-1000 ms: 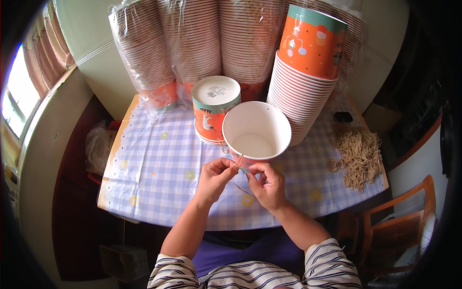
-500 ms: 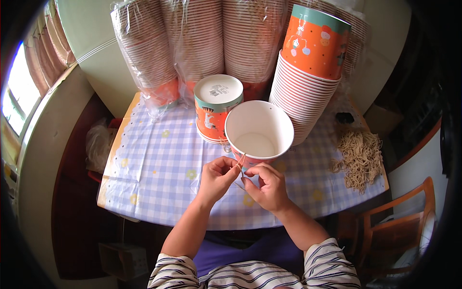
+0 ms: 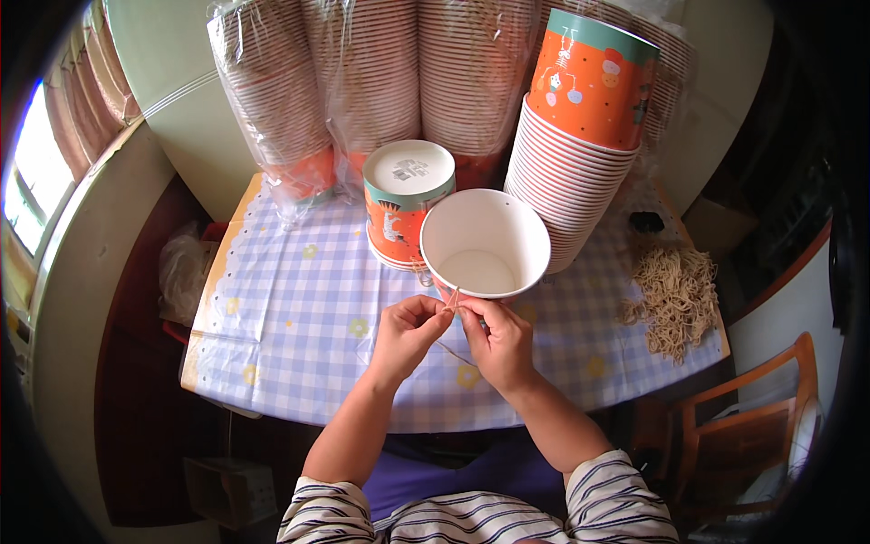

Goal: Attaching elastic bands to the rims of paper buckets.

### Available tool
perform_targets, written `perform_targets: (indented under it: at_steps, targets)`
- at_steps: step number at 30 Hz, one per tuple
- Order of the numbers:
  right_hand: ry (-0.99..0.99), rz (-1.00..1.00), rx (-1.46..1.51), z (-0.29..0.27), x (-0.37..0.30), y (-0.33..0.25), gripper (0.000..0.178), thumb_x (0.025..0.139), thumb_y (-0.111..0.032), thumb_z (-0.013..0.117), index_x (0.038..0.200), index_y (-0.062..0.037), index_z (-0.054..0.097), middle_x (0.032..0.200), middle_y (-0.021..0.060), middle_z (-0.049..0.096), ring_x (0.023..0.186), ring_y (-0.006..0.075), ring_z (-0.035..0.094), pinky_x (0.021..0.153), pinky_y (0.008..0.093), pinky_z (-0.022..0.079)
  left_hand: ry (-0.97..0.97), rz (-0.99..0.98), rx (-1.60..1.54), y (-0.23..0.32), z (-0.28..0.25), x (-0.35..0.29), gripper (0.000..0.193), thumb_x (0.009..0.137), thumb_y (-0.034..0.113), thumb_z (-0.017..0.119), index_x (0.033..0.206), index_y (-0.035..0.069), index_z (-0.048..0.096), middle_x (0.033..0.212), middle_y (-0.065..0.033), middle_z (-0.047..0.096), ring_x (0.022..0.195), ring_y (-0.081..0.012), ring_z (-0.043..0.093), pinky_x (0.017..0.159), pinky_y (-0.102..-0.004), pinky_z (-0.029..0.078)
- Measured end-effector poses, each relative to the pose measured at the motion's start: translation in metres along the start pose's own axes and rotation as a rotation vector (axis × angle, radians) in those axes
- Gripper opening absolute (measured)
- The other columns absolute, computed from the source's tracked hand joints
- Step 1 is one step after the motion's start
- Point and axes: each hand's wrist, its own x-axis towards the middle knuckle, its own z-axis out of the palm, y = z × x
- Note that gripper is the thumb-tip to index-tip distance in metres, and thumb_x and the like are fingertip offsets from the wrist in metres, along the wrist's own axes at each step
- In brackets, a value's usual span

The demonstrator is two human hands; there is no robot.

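Observation:
A white-lined paper bucket [image 3: 485, 238] stands mouth up on the table, its rim tipped a little toward me. Thin beige cord [image 3: 456, 294] runs from the near side of its rim down into my fingers. My left hand [image 3: 410, 334] pinches this cord between thumb and forefinger. Close beside it, fingertips almost touching, my right hand [image 3: 499, 343] is pinched on the same cord, and a loose tail trails below. Behind and to the left, an orange and green bucket [image 3: 395, 228] sits upside down, a bit of cord hanging at its side.
A tall stack of nested buckets [image 3: 573, 172] rises at the back right. Plastic-wrapped stacks [image 3: 372, 82] line the back. A heap of beige cords [image 3: 678, 304] lies at the right on the checked tablecloth [image 3: 299, 344]. A wooden chair [image 3: 752, 426] stands lower right.
My right hand has moved up and left, its fingertips now meeting my left hand's at the cord near the rim. The left hand stays nearly in place.

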Motion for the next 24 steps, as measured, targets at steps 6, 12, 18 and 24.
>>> perform_targets:
  at_steps: [6, 12, 18, 24]
  targets:
    - [-0.093, 0.322, 0.412, 0.008, -0.004, 0.004, 0.012, 0.085, -0.004, 0.062, 0.094, 0.0028, 0.064, 0.081, 0.0101, 0.068, 0.071, 0.0156, 0.066, 0.062, 0.0265, 0.052, -0.037, -0.098, -0.198, 0.004, 0.001, 0.001, 0.012, 0.085, 0.01, 0.063, 0.082, -0.002, 0.062, 0.074, -0.0024, 0.062, 0.066, -0.0061, 0.053, 0.06, -0.0199, 0.041]
    - [-0.192, 0.589, 0.78, 0.004, -0.005, 0.008, 0.017, 0.09, -0.008, 0.056, 0.1, 0.0039, 0.064, 0.087, 0.0064, 0.067, 0.07, 0.011, 0.063, 0.065, 0.0242, 0.052, -0.042, -0.172, -0.161, 0.002, -0.005, 0.002, 0.015, 0.083, 0.013, 0.065, 0.079, 0.0, 0.062, 0.071, -0.0021, 0.061, 0.065, -0.0062, 0.052, 0.057, -0.0204, 0.037]
    - [-0.218, 0.628, 0.892, 0.004, -0.004, 0.009, 0.018, 0.09, -0.01, 0.057, 0.1, 0.0026, 0.064, 0.089, 0.0051, 0.066, 0.071, 0.0105, 0.06, 0.067, 0.0238, 0.051, -0.013, -0.186, -0.153, 0.006, -0.001, 0.001, 0.012, 0.082, 0.011, 0.066, 0.079, 0.0, 0.062, 0.071, -0.0016, 0.061, 0.064, -0.006, 0.052, 0.057, -0.0199, 0.038]
    - [-0.19, 0.713, 1.009, 0.005, -0.006, 0.012, 0.015, 0.089, -0.012, 0.058, 0.097, -0.001, 0.066, 0.08, 0.0022, 0.064, 0.065, 0.0055, 0.056, 0.053, 0.0183, 0.041, -0.023, -0.211, -0.162, 0.004, 0.001, 0.001, 0.011, 0.083, 0.009, 0.065, 0.083, -0.002, 0.063, 0.072, -0.0013, 0.061, 0.063, -0.0045, 0.049, 0.057, -0.0193, 0.038]
